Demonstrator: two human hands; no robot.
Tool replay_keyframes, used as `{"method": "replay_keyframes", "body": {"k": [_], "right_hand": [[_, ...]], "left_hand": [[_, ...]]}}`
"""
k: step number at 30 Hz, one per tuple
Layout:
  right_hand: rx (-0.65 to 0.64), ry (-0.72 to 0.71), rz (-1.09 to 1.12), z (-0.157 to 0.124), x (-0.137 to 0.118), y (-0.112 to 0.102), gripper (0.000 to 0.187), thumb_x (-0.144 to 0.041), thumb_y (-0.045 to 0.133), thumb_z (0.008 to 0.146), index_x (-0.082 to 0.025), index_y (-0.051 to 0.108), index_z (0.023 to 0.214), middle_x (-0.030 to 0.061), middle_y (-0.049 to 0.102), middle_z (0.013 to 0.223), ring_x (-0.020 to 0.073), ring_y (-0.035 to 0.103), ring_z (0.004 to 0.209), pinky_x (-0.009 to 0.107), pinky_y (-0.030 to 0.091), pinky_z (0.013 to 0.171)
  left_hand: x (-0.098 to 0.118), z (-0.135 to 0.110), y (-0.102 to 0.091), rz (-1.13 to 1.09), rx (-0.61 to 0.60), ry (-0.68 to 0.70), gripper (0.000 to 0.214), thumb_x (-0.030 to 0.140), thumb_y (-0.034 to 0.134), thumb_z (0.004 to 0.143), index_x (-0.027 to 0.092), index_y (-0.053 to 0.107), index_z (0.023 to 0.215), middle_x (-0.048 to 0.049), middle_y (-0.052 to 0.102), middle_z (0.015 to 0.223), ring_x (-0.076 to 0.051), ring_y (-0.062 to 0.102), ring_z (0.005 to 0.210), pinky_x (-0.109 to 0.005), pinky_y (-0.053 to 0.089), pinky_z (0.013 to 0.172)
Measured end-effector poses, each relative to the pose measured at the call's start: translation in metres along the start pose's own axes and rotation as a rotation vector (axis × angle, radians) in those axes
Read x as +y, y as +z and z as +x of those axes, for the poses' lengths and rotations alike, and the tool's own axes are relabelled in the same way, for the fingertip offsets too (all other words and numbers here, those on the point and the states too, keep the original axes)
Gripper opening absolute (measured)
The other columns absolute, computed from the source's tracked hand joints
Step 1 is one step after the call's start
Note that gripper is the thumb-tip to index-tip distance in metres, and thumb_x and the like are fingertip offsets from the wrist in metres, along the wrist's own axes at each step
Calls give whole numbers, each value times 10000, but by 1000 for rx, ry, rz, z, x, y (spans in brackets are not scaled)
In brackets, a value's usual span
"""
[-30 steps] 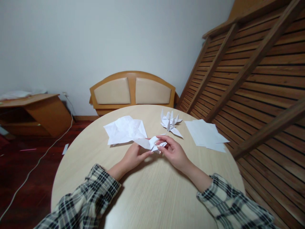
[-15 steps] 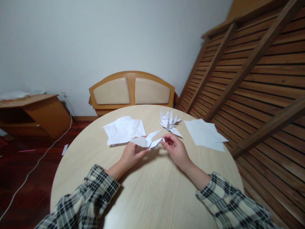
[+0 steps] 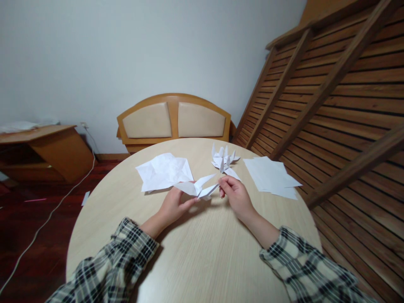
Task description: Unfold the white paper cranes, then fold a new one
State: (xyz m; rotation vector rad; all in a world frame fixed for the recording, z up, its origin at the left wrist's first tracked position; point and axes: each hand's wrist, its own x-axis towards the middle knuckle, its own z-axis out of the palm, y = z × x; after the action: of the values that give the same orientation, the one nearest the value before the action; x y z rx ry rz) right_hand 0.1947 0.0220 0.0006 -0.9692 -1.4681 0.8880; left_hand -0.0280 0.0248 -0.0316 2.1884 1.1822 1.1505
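Observation:
I hold a white folded paper figure point(image 3: 198, 188) just above the round pale wooden table point(image 3: 195, 252). My left hand point(image 3: 173, 205) grips its left part from below, fingers closed on the paper. My right hand point(image 3: 235, 195) pinches its thin right tip between thumb and fingers. The figure is stretched out between the two hands, with a pointed flap rising in the middle. Both my sleeves are plaid.
A creased white sheet point(image 3: 164, 171) lies behind my left hand. Several finished folded paper figures point(image 3: 224, 161) sit at the back. A stack of flat white sheets point(image 3: 271, 176) lies to the right. A chair point(image 3: 174, 121) stands behind the table; slatted wooden frame point(image 3: 341, 97) leans at the right.
My right hand has slid rightward along the figure, from its middle to its right tip. The figure now spreads wider between my hands, and a pointed flap has come up.

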Motion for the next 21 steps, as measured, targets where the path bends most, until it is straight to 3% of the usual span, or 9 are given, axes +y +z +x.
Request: {"method": "replay_keyframes", "body": {"k": [8, 13, 21], "right_hand": [[-18, -25, 49, -2, 4, -1, 454, -615, 497, 921, -195, 645, 833, -24, 531, 568, 127, 515, 536, 252, 452, 556], [-117, -72, 26, -6, 0, 0, 262, -405, 573, 897, -201, 689, 1013, -8, 590, 712, 123, 548, 598, 256, 476, 582], [-59, -119, -82, -7, 2, 2, 230, -301, 551, 881, -187, 727, 976, 35, 645, 793, 137, 557, 625, 272, 475, 581]], "left_hand": [[-2, 0, 0, -20, 18, -13, 307, 345, 664, 861, 216, 648, 1139, -107, 701, 1181, -273, 637, 1100, -521, 473, 1004], [2, 2, -1, -36, 13, -18, 279, 330, 656, 867, 221, 660, 1124, -94, 713, 1170, -269, 640, 1103, -504, 483, 997], [3, 1, -1, -21, 10, 8, 243, 325, 663, 866, 218, 666, 1084, -94, 711, 1149, -255, 643, 1071, -492, 489, 981]]}}
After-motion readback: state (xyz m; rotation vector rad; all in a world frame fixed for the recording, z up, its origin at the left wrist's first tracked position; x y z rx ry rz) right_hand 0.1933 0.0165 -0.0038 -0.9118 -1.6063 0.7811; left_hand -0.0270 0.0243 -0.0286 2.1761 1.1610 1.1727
